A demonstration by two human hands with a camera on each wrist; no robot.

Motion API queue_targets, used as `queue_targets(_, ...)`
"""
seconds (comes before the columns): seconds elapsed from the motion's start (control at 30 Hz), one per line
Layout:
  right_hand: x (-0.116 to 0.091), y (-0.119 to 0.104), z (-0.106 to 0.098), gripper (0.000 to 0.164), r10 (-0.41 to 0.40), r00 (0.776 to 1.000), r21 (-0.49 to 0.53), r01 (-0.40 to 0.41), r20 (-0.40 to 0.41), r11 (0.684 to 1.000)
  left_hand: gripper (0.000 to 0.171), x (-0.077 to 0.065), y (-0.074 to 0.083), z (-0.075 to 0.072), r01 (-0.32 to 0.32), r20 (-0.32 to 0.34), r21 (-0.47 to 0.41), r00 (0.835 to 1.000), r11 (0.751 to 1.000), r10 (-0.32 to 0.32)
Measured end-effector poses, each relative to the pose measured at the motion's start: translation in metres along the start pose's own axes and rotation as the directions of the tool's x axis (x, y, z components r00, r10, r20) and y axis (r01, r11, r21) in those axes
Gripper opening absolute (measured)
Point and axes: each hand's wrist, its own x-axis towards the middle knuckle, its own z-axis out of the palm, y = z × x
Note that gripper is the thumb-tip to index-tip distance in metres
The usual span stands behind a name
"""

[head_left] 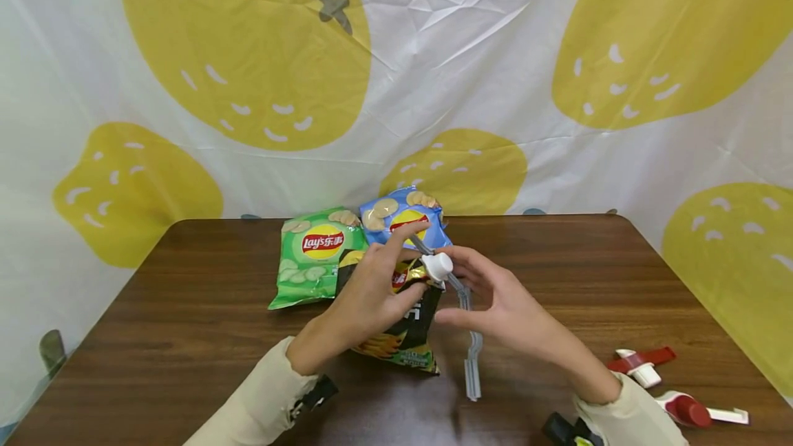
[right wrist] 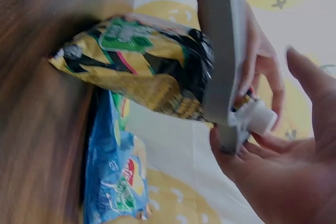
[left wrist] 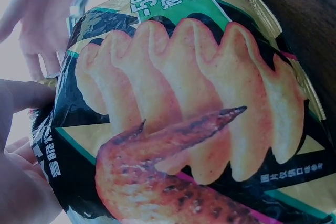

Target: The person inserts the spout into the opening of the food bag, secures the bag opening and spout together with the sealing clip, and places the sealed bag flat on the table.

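Black chip bag [head_left: 399, 346]: stands tilted on the table [head_left: 204, 336], mouth up; "-50%" readable, logo mostly hidden.
Grey clip [head_left: 472, 363]: at the bag's mouth, long axis running near to far, partly masked by its white cap [head_left: 441, 266].
Left hand [head_left: 372, 288]: pinches the bag's top.
Right hand [head_left: 504, 305]: fingers touch the clip, thumb spread wide.
Green bag [head_left: 303, 260]: "Lay's", clear.
Blue bag [head_left: 384, 215]: logo partly covered.

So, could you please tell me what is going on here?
A person's left hand holds a black chip bag near its top. The right hand is at the white cap there, thumb spread away. A grey strip runs from near the cap toward the person, its near end unheld. A green chip bag and blue chip bag sit behind.
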Motion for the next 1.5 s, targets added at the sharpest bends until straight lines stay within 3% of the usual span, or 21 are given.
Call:
queue_targets(0.2,-0.001,0.001,-0.01,0.088,0.032,0.99,0.06,-0.04,0.139,0.997,0.064,0.0,0.0,0.001,0.002,-0.008,0.024,1.0,1.0,-0.002)
queue_targets(0.47,-0.004,0.003,-0.025,0.08,0.023,0.948,0.217,-0.096,0.317,0.971,0.043,0.001,0.0,0.0,-0.005,0.003,-0.007,1.0,1.0,0.005)
queue_targets(0.6,-0.002,0.004,-0.028,0.064,0.0,0.939,0.286,-0.104,0.343,0.953,0.048,0.002,-0.001,-0.002,-0.003,0.031,-0.021,1.0,1.0,0.004)
queue_targets(0.73,-0.001,0.006,-0.031,0.052,0.024,0.937,0.283,-0.129,0.347,0.95,0.043,0.003,-0.001,-0.004,0.01,0.055,-0.039,0.998,0.999,-0.007)
queue_targets(0.83,-0.001,0.004,-0.034,0.05,0.059,0.932,0.259,-0.16,0.357,0.953,0.035,0.003,0.0,-0.004,0.027,0.059,-0.043,0.998,0.999,-0.024)
queue_targets(1.0,-0.003,0.001,-0.036,0.053,0.034,0.916,0.239,-0.139,0.4,0.961,0.031,0.0,-0.002,-0.003,0.046,0.089,-0.079,0.995,0.996,-0.039)
queue_targets(1.07,-0.003,0.001,-0.033,0.053,0.026,0.924,0.241,-0.127,0.381,0.962,0.031,0.0,-0.003,-0.001,0.036,0.095,-0.087,0.995,0.996,-0.028)
queue_targets(1.13,-0.002,0.002,-0.028,0.049,0.029,0.947,0.223,-0.105,0.32,0.969,0.033,-0.001,-0.004,0.001,0.019,0.093,-0.091,0.996,0.996,-0.011)
queue_targets(1.27,0.001,0.002,-0.014,0.038,0.009,0.99,0.069,-0.019,0.139,0.997,0.038,0.0,-0.003,0.004,-0.032,0.082,-0.08,0.996,0.996,0.038)
queue_targets(1.4,0.001,-0.001,-0.007,0.03,-0.032,0.999,-0.163,0.033,0.006,0.986,0.037,0.0,-0.001,0.005,-0.072,0.071,-0.034,0.995,0.997,0.074)
queue_targets(1.5,-0.001,-0.003,-0.008,0.027,-0.055,0.998,-0.261,0.051,-0.009,0.964,0.039,0.0,0.002,0.005,-0.081,0.07,-0.021,0.994,0.997,0.082)
